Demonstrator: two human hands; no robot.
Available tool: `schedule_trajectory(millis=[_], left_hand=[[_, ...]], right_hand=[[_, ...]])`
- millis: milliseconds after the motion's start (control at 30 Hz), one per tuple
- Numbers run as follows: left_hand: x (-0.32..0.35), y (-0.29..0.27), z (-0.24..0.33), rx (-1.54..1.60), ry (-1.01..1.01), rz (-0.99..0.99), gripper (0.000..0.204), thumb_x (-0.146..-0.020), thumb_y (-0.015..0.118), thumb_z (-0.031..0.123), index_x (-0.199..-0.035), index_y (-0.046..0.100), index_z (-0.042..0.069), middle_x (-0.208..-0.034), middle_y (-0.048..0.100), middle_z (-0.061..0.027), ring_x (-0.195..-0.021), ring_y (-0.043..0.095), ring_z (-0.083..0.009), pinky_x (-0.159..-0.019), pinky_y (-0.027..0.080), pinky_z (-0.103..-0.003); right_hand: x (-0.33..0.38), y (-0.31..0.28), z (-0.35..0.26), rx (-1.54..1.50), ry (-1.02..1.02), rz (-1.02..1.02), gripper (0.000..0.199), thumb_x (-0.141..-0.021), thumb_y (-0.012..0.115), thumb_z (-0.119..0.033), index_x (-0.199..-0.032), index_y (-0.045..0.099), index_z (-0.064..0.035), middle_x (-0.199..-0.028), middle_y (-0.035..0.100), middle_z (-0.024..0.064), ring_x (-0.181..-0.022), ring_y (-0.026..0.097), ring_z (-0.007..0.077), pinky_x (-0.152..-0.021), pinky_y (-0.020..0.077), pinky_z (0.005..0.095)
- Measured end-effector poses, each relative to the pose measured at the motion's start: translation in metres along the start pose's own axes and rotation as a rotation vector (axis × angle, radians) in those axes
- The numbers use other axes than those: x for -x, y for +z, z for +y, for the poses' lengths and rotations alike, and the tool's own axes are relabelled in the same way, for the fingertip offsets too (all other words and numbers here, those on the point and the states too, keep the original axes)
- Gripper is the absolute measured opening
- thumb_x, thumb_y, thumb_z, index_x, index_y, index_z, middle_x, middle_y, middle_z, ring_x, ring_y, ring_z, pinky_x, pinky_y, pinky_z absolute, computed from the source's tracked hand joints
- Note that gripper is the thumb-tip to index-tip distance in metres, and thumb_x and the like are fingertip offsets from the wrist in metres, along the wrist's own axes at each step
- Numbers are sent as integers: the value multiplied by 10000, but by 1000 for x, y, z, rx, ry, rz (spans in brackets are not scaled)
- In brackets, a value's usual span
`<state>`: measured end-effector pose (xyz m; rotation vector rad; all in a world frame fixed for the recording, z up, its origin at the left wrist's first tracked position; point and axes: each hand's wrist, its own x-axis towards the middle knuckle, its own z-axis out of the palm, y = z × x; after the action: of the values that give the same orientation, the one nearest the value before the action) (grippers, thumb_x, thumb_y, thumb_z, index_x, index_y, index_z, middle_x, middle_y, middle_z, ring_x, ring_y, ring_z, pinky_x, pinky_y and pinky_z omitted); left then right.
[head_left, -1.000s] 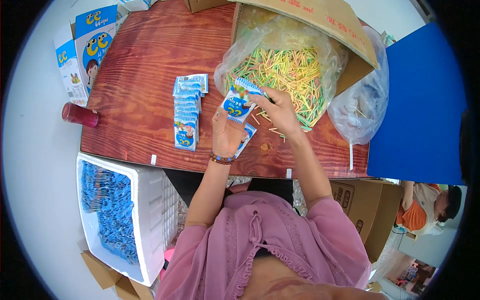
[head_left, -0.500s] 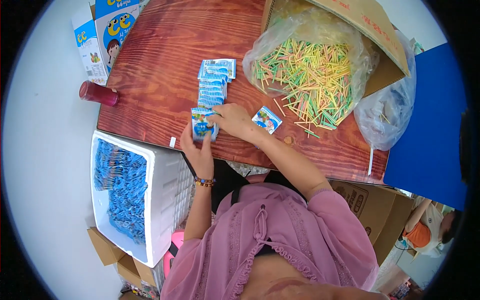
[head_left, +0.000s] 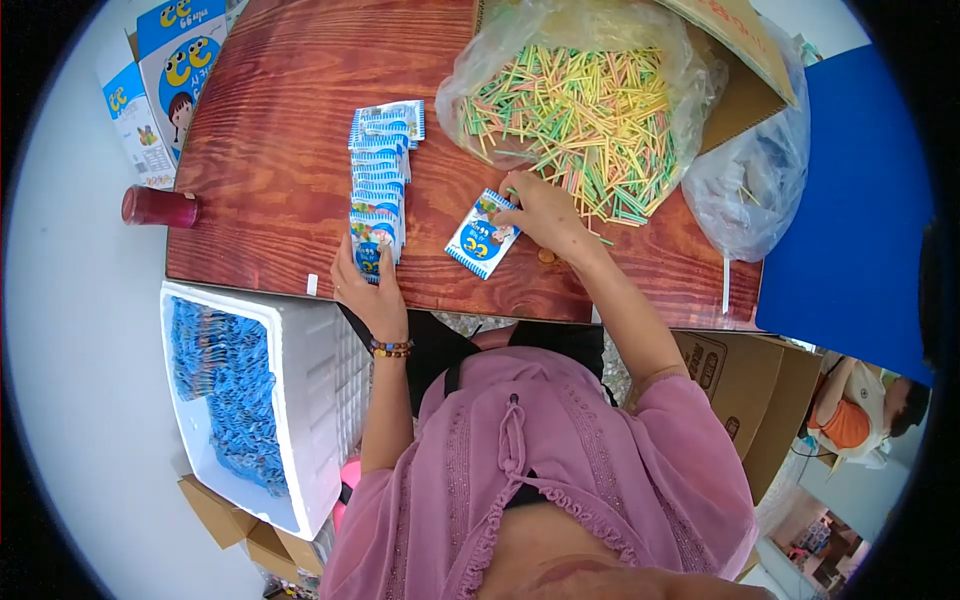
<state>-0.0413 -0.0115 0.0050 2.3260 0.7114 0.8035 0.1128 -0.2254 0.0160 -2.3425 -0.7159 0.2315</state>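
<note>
My left hand (head_left: 368, 285) rests at the near end of a row of small blue-and-white packets (head_left: 379, 185) on the red-brown wooden table (head_left: 270, 150), fingers on the nearest packet (head_left: 371, 243). My right hand (head_left: 540, 212) presses its fingers on the edge of a single blue-and-white packet (head_left: 482, 235) lying flat beside the row. Just beyond that hand a clear plastic bag (head_left: 575, 105) holds a heap of thin yellow, green and pink straws.
A white foam box (head_left: 290, 400) full of blue packets stands left of my lap. A dark red cylinder (head_left: 160, 207) and printed cartons (head_left: 160, 60) sit at the table's left. A cardboard box (head_left: 745, 75), a blue surface (head_left: 850, 200) and another person (head_left: 865, 405) lie right.
My left hand carried a packet from the middle of the table down to the near end of the row. My right hand left the straw bag and now presses on the single packet.
</note>
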Motion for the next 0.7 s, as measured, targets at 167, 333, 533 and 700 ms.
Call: schedule_trajectory(millis=[167,333,533,700], left_hand=[[4,3,11,133,-5,63,441,-865,672,140,-1254,525,-7,-1194,535,-163,-1114,500,-305,-940,393,-402],[16,5,40,168,196,-18,406,-844,674,44,-1229,549,9,-1192,539,-146,-1110,500,-292,-956,389,-383],[11,33,77,478,-41,-311,462,-815,703,89,-1241,540,14,-1212,547,-160,-1155,494,-304,-1008,361,-381],[-6,55,78,1081,-494,-517,236,-848,699,63,-1052,620,-24,-919,665,-42,-751,610,-55,-634,493,-199]], right_hand=[[4,-9,8,-68,132,-52,266,-777,704,-296,-895,634,-69,-786,622,89,-755,629,262,-656,464,384],[11,-8,10,56,-91,128,166,-848,640,-200,-949,688,-76,-865,669,84,-760,644,269,-667,495,349],[15,-16,24,-591,-45,177,153,-874,648,-119,-997,693,-40,-881,696,34,-721,631,113,-606,472,245],[20,-27,4,-938,112,71,112,-885,651,-129,-949,694,-49,-797,658,-26,-668,537,21,-555,397,185]])
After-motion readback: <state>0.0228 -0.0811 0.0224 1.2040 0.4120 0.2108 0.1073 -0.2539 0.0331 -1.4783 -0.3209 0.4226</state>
